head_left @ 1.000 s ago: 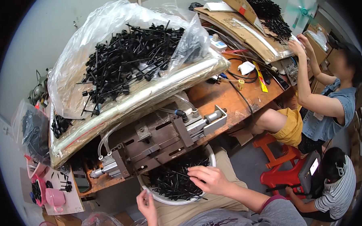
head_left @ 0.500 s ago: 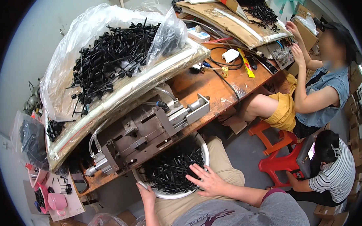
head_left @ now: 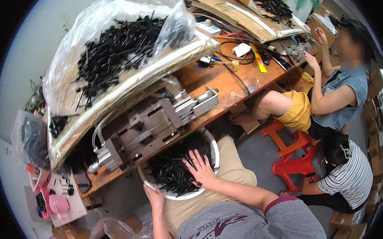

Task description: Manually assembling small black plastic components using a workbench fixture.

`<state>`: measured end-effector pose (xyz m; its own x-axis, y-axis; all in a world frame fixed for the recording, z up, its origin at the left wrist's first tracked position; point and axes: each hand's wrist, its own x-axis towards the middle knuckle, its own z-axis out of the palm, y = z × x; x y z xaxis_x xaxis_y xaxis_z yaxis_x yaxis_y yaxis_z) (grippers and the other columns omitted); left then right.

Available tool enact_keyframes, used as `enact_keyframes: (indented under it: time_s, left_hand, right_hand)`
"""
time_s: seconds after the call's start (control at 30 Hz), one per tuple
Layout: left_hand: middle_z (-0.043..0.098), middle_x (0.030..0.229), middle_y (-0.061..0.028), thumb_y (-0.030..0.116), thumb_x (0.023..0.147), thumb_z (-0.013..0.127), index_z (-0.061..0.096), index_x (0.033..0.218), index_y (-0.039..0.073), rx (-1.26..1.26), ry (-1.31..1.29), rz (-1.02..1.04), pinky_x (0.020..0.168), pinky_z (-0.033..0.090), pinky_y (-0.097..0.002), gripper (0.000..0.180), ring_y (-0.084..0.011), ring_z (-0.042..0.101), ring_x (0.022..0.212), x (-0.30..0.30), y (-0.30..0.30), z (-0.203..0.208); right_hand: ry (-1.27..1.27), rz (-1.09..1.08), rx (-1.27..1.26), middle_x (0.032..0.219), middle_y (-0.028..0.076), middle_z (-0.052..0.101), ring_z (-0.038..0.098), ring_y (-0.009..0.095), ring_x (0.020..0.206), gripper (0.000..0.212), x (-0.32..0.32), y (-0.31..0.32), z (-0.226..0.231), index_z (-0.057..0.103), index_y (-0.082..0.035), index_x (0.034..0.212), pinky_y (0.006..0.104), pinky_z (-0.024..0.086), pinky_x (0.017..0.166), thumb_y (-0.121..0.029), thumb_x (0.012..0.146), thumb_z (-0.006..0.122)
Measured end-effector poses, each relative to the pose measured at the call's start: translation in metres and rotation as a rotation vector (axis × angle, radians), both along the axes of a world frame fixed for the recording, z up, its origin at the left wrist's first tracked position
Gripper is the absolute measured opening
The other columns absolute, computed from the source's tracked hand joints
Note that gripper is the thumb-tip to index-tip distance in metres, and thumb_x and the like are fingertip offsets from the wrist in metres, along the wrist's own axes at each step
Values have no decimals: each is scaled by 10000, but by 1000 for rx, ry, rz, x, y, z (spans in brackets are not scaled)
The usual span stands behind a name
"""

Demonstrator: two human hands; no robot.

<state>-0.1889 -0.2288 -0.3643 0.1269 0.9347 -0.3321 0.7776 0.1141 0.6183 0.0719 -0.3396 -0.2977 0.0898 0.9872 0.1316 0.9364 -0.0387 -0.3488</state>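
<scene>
"Logging the hands, clock centred on the basket, 12 straight ahead. Right hand (head_left: 200,172)?"

"Toward 3–4 o'clock, palm down over black parts (head_left: 168,174) in the white basket (head_left: 215,149). Fingers spread, released; no part seen grasped."

"Left hand (head_left: 155,198)?"

"At 7 o'clock, touching the rim. Cannot tell whether its fingers are clenched there. Probably steadies the basket, which rests on the lap (head_left: 234,164)."

"Why the lap?"

"Presumably keeps loose parts within reach of both hands, just beside the desk (head_left: 233,87)."

"At 11?"

"Brown metal fixture (head_left: 147,132) along the desk's front edge, likely for easy reach. Beyond it, a heap of black stemmed pieces (head_left: 116,54) on a board (head_left: 130,95); clear plastic (head_left: 61,74) around it perhaps stops spilling."

"At 2?"

"Co-worker's hands (head_left: 312,62), well apart, near a metal device (head_left: 297,48). Nothing visibly gripped; details too small."
</scene>
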Motion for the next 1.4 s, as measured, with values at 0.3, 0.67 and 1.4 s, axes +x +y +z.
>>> enact_keyframes:
  time_s: [0.3,0.67,1.4]
  left_hand:
    - [645,982,-335,203,941,530,4,1507,-72,128,78,-103,806,505,-489,820,-469,642,900,1,-3,2]
    - [291,1504,-338,83,899,585,133,1492,-106,-32,-108,-26,1171,233,-362,769,-395,320,1416,-21,10,-24]
    - [270,1472,-329,317,911,666,172,1532,13,116,29,-223,1052,387,-526,849,-504,358,1310,23,-30,121]
  right_hand:
    - [-56,-40,-24,1557,316,115,123,502,1442,924,-11,22,-2,305,-79,1502,712,278,1030,-314,722,741]
    - [-85,-6,-101,1513,300,233,237,493,1396,952,-4,32,24,422,-71,1420,646,392,966,-346,606,834]
    - [-1,219,-36,1533,270,261,509,365,1230,953,0,-4,96,241,-110,1528,429,474,886,-189,732,760]
